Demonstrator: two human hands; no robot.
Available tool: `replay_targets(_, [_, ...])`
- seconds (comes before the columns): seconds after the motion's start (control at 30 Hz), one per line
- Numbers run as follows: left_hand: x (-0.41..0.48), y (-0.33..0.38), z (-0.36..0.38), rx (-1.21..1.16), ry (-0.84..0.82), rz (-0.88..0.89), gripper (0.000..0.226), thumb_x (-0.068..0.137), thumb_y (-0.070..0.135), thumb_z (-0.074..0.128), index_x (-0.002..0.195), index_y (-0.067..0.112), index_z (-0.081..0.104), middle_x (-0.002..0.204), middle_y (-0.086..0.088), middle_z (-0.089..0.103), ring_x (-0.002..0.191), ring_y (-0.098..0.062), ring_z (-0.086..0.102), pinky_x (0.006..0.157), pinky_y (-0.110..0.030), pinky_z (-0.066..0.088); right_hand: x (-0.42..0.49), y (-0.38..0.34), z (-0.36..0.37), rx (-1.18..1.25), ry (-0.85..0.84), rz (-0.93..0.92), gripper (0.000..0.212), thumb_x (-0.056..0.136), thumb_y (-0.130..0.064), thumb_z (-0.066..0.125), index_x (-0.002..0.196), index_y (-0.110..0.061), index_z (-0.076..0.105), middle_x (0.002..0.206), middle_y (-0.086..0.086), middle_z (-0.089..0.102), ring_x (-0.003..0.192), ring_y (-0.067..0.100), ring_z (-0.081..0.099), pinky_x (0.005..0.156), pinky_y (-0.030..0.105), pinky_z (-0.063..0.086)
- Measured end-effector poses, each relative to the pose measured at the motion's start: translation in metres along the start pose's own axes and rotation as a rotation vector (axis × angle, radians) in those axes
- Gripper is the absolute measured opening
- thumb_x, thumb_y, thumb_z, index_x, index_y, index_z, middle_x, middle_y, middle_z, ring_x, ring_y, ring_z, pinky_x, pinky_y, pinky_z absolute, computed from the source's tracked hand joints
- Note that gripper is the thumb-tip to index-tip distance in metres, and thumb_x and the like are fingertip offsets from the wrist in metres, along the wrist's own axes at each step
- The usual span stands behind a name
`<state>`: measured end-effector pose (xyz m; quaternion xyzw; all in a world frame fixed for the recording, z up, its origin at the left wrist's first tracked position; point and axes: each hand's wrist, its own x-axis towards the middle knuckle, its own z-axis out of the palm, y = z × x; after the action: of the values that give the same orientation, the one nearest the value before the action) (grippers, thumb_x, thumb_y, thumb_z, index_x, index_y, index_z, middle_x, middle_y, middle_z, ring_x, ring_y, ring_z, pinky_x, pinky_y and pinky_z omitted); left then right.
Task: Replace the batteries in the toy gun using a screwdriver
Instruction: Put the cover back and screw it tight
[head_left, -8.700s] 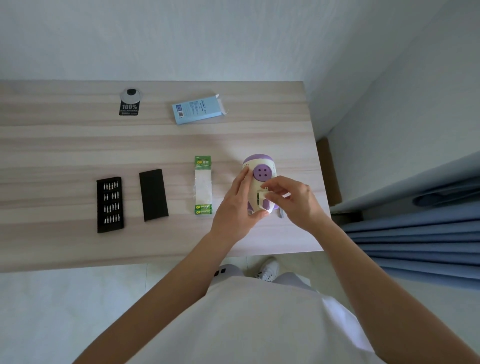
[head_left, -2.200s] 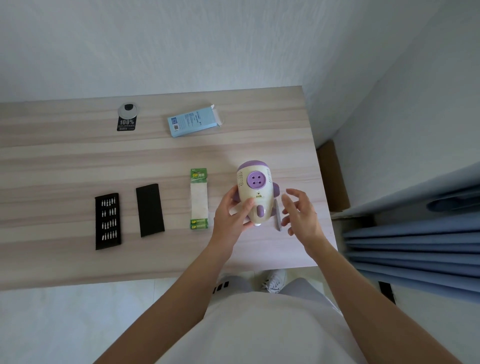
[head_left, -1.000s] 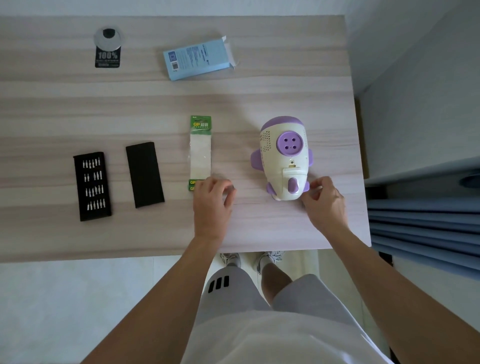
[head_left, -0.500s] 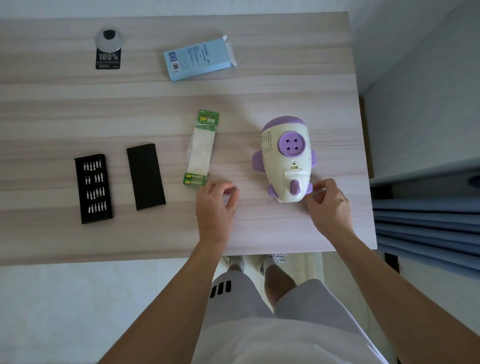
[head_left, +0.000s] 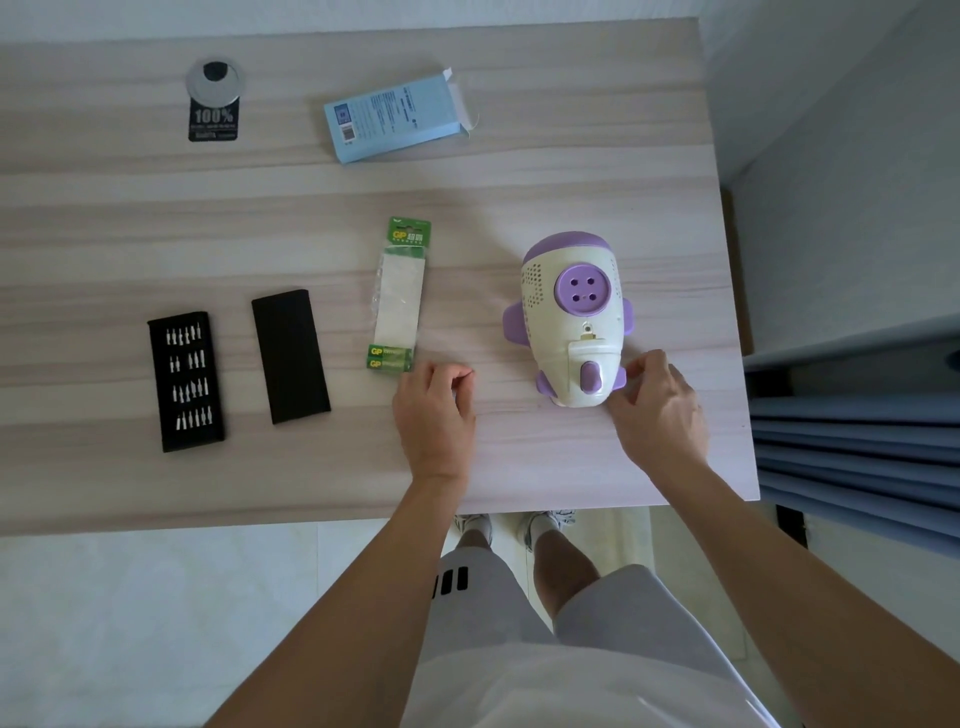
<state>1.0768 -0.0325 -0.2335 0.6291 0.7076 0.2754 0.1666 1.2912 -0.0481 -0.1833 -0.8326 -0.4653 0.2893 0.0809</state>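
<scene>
The white and purple toy gun (head_left: 569, 317) lies on the wooden table (head_left: 519, 182) at the right, battery cover side up. My right hand (head_left: 657, 410) sits at its lower right. The curled fingertips touch the toy's purple fin, and whatever lies under the hand is hidden. No screwdriver shows. A green battery pack (head_left: 400, 296) lies left of the toy. My left hand (head_left: 436, 410) rests on the table just below the pack's lower right corner. Its fingers are loosely curled and nothing is visible in them.
A black tray of screwdriver bits (head_left: 186, 380) and its black lid (head_left: 291, 356) lie at the left. A light blue carton (head_left: 395, 117) and a round metal cable port (head_left: 215, 80) with a black sticker sit at the back. The table's right edge is close to the toy.
The toy was set down on the table. The battery pack, tilted half a second ago, now lies nearly straight. My left hand's fingers have curled in; my right hand has stayed by the toy.
</scene>
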Motion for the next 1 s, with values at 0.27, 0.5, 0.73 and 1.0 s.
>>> replay_targets(0.27, [0.003, 0.012, -0.02, -0.121, -0.065, -0.067, 0.003, 0.095, 0.004, 0.06, 0.094, 0.007, 0.059, 0.087, -0.002, 0.059, 0.076, -0.02, 0.054, 0.069, -0.03, 0.045, 0.003, -0.012, -0.002, -0.301, -0.039, -0.009, 0.022, 0.102, -0.028, 0.037, 0.107, -0.008, 0.043, 0.097, 0.005, 0.045, 0.08, 0.032, 0.05, 0.072, 0.039, 0.04])
replay_targets(0.5, [0.008, 0.035, -0.059, -0.346, -0.163, -0.197, 0.01, 0.096, 0.013, 0.063, 0.103, 0.017, 0.068, 0.091, 0.007, 0.07, 0.079, -0.005, 0.062, 0.074, -0.01, 0.047, -0.01, 0.006, -0.033, -0.002, -0.147, 0.031, 0.023, 0.104, -0.035, 0.039, 0.098, -0.014, 0.047, 0.087, 0.006, 0.065, 0.079, 0.03, 0.059, 0.073, 0.043, 0.049])
replay_targets(0.73, [0.013, 0.073, -0.092, -0.496, -0.236, -0.227, 0.01, 0.098, 0.009, 0.058, 0.092, 0.015, 0.064, 0.08, 0.002, 0.067, 0.06, -0.005, 0.057, 0.06, -0.018, 0.051, -0.041, 0.012, -0.068, 0.304, -0.181, 0.063, 0.013, 0.104, -0.022, 0.046, 0.098, -0.013, 0.054, 0.078, 0.002, 0.066, 0.063, 0.019, 0.062, 0.056, 0.034, 0.054])
replay_targets(1.0, [0.016, 0.103, -0.099, -0.597, -0.252, -0.233, 0.009, 0.099, 0.013, 0.058, 0.092, 0.008, 0.061, 0.072, -0.001, 0.059, 0.058, -0.01, 0.055, 0.058, -0.025, 0.051, -0.048, 0.006, -0.085, 0.709, -0.139, 0.137, 0.012, 0.101, -0.018, 0.053, 0.097, -0.011, 0.061, 0.075, 0.007, 0.067, 0.055, 0.016, 0.059, 0.05, 0.031, 0.053])
